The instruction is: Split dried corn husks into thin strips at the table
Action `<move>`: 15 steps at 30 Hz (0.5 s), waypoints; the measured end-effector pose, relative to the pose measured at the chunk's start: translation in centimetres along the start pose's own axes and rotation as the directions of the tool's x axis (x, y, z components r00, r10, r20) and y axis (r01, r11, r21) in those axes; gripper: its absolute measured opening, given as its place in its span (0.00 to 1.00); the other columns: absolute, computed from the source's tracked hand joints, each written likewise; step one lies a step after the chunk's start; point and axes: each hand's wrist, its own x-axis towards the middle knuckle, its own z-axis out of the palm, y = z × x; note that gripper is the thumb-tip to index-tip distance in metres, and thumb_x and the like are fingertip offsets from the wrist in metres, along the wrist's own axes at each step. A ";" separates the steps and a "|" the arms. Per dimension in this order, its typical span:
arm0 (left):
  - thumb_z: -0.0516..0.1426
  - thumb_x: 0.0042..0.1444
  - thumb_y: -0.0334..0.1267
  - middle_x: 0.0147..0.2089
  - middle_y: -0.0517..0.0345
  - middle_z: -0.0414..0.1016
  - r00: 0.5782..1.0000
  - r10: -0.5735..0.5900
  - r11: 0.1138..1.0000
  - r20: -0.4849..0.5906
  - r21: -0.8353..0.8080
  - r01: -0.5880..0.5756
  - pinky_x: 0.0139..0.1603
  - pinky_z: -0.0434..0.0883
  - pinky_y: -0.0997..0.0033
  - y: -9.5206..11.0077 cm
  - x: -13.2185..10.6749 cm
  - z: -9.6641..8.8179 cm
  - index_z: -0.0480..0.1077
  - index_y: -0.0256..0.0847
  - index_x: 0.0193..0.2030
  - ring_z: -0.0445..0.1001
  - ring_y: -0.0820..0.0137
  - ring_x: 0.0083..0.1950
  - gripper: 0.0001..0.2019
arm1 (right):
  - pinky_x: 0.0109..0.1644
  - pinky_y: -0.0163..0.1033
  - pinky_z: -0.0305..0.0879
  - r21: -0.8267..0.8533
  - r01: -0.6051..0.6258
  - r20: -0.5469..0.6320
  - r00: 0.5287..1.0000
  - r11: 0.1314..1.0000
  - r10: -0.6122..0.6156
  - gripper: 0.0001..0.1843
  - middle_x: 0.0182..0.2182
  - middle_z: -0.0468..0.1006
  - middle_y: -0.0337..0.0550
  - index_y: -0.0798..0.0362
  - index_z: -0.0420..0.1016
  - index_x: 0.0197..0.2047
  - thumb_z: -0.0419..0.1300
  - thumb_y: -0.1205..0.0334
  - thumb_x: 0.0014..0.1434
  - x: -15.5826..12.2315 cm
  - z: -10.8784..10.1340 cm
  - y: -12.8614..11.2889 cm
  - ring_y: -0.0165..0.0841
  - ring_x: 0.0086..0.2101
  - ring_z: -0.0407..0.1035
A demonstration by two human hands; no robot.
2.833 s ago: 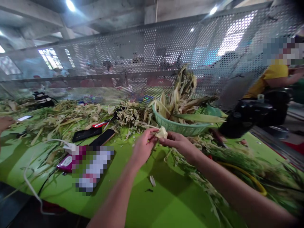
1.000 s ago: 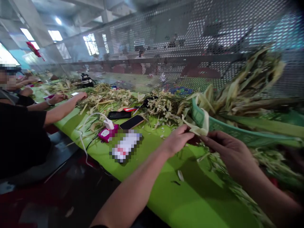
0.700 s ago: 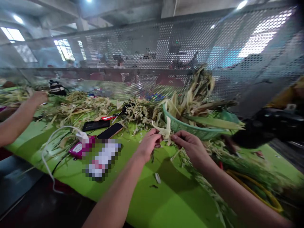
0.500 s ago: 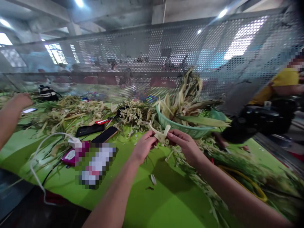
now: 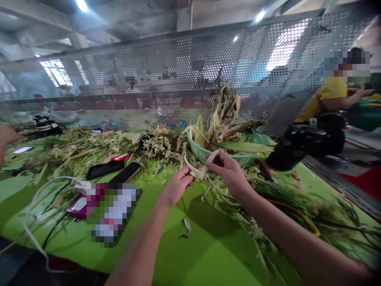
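A pale strip of corn husk (image 5: 199, 173) is stretched between my two hands, above the green tabletop (image 5: 208, 246). My left hand (image 5: 176, 185) pinches its left end, where one thin tip curls upward. The right end is gripped between the thumb and fingers of my right hand (image 5: 228, 171), with a folded piece standing up from them. Just behind my hands stands a light green plastic basket (image 5: 198, 151) heaped with dry corn husks (image 5: 223, 113). A small pale husk scrap (image 5: 187, 225) lies on the table below my hands.
Phones (image 5: 126, 174), a purple packet (image 5: 81, 205) and a white cable (image 5: 32, 198) lie left. Husk scraps (image 5: 101, 143) cover the back. Green stalks (image 5: 279, 202) and a black bag (image 5: 294, 147) are right. A co-worker's hand (image 5: 6, 135) shows far left; a person in yellow (image 5: 330, 95) sits beyond.
The view has turned slightly to the right. My right hand has lifted and turned a little, raising its end of the husk. The co-worker's hand has slid toward the left edge.
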 end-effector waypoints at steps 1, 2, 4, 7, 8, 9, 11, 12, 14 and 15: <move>0.51 0.59 0.41 0.29 0.61 0.64 1.000 0.015 0.998 -0.002 0.054 -0.015 0.33 0.56 0.73 -0.1 0.1 0.0 0.72 0.40 0.46 0.58 0.74 0.30 0.14 | 0.41 0.42 0.65 -0.113 0.073 -0.049 0.996 0.991 -0.079 0.23 0.38 0.74 0.44 0.53 0.71 0.47 0.67 0.55 0.48 0.2 -0.3 -0.2 0.37 0.36 0.68; 0.51 0.60 0.41 0.31 0.60 0.66 1.000 0.026 0.994 0.000 0.105 -0.026 0.36 0.57 0.72 -0.2 0.1 0.1 0.72 0.40 0.46 0.60 0.73 0.32 0.13 | 0.44 0.44 0.65 -0.236 0.152 -0.089 0.980 0.960 -0.177 0.28 0.43 0.74 0.47 0.52 0.70 0.51 0.68 0.56 0.47 0.3 -0.6 -0.5 0.39 0.39 0.68; 0.50 0.60 0.41 0.33 0.58 0.69 0.999 0.035 0.982 0.007 0.186 -0.036 0.38 0.59 0.70 -0.4 0.2 0.3 0.72 0.40 0.45 0.63 0.71 0.34 0.13 | 0.51 0.48 0.61 -0.444 0.290 -0.064 0.933 0.848 -0.353 0.28 0.49 0.72 0.49 0.50 0.71 0.53 0.68 0.58 0.48 0.3 -0.9 -1.2 0.43 0.46 0.66; 0.51 0.59 0.39 0.36 0.56 0.71 0.998 0.058 0.974 0.033 0.215 -0.064 0.41 0.61 0.70 -0.6 0.3 0.7 0.72 0.39 0.44 0.65 0.68 0.38 0.12 | 0.55 0.49 0.57 -0.509 0.403 0.152 0.912 0.760 -0.381 0.07 0.43 0.76 0.46 0.49 0.78 0.38 0.62 0.57 0.56 -0.2 -0.6 -2.1 0.42 0.47 0.67; 0.51 0.59 0.38 0.37 0.56 0.72 0.997 0.064 0.976 0.047 0.206 -0.072 0.41 0.61 0.70 -0.6 0.3 0.9 0.72 0.39 0.44 0.66 0.68 0.39 0.12 | 0.53 0.47 0.59 -0.492 0.408 0.214 0.913 0.769 -0.347 0.07 0.40 0.77 0.45 0.49 0.78 0.34 0.61 0.57 0.58 -0.4 -0.4 -2.1 0.41 0.46 0.67; 0.51 0.58 0.37 0.37 0.56 0.72 0.996 0.065 0.977 0.062 0.197 -0.076 0.41 0.61 0.70 -0.6 0.3 1.0 0.72 0.39 0.43 0.66 0.68 0.39 0.11 | 0.51 0.46 0.60 -0.472 0.398 0.256 0.916 0.787 -0.309 0.08 0.37 0.78 0.44 0.50 0.78 0.32 0.60 0.57 0.58 -0.6 -0.2 -2.1 0.40 0.43 0.68; 0.51 0.57 0.35 0.35 0.57 0.71 0.995 0.058 0.977 0.076 0.198 -0.072 0.40 0.61 0.71 -0.6 0.3 1.3 0.71 0.38 0.41 0.65 0.69 0.37 0.10 | 0.46 0.42 0.61 -0.438 0.357 0.288 0.925 0.825 -0.248 0.08 0.34 0.77 0.43 0.51 0.77 0.30 0.61 0.57 0.57 -0.8 0.3 -1.8 0.38 0.40 0.68; 0.51 0.57 0.34 0.34 0.57 0.71 0.996 0.052 0.976 0.077 0.208 -0.067 0.39 0.60 0.72 -0.6 0.3 1.5 0.71 0.38 0.39 0.64 0.70 0.36 0.09 | 0.44 0.41 0.61 -0.424 0.339 0.285 0.930 0.840 -0.232 0.08 0.32 0.77 0.42 0.51 0.76 0.29 0.61 0.58 0.56 -0.8 0.4 -1.6 0.38 0.38 0.68; 0.51 0.56 0.34 0.34 0.58 0.70 0.995 0.042 0.974 0.091 0.219 -0.062 0.38 0.60 0.72 -0.5 0.1 1.7 0.71 0.38 0.36 0.63 0.71 0.35 0.08 | 0.43 0.40 0.61 -0.394 0.323 0.246 0.939 0.860 -0.240 0.08 0.30 0.75 0.41 0.52 0.73 0.28 0.60 0.59 0.56 -0.8 0.6 -1.3 0.36 0.37 0.67; 0.51 0.56 0.34 0.33 0.58 0.70 0.993 0.038 0.974 0.111 0.218 -0.062 0.38 0.59 0.72 -0.4 0.0 1.9 0.71 0.38 0.36 0.63 0.71 0.34 0.08 | 0.43 0.40 0.60 -0.381 0.318 0.212 0.944 0.868 -0.253 0.08 0.29 0.74 0.41 0.52 0.71 0.27 0.59 0.59 0.56 -0.7 0.6 -1.1 0.36 0.36 0.66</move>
